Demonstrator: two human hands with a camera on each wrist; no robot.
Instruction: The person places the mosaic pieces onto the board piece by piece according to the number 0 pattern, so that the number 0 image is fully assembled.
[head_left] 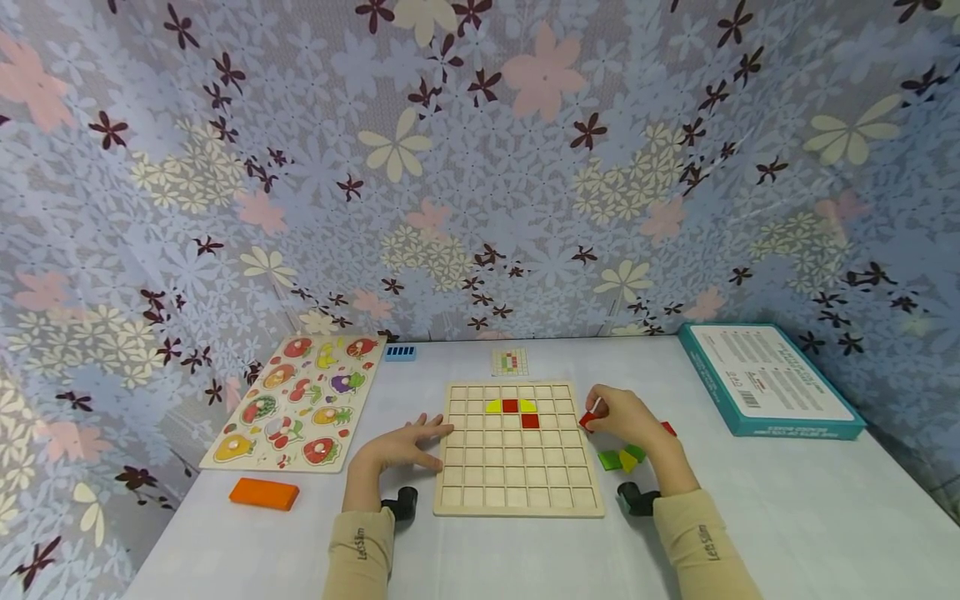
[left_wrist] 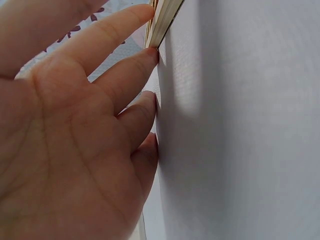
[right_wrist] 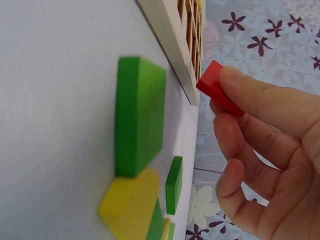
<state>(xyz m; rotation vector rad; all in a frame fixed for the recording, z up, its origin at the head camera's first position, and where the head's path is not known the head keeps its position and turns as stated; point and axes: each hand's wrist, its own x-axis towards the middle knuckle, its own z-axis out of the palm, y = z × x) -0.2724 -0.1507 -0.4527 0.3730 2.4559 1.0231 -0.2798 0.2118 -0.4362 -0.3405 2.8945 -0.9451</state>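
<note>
A wooden grid board lies flat on the white table. Two red squares and two yellow pieces sit in its upper cells. At the board's left edge is my left hand, its fingers spread and fingertips touching the side. Thumb and fingers of my right hand pinch a red block, raised just beside the board's right edge. Below that hand lie green pieces and a yellow piece. Another red piece shows partly behind the right wrist.
Behind the board lies a small pattern card. To the left are a fruit picture board, an orange block and a small blue item. A teal box stands at the right, before a flowered cloth.
</note>
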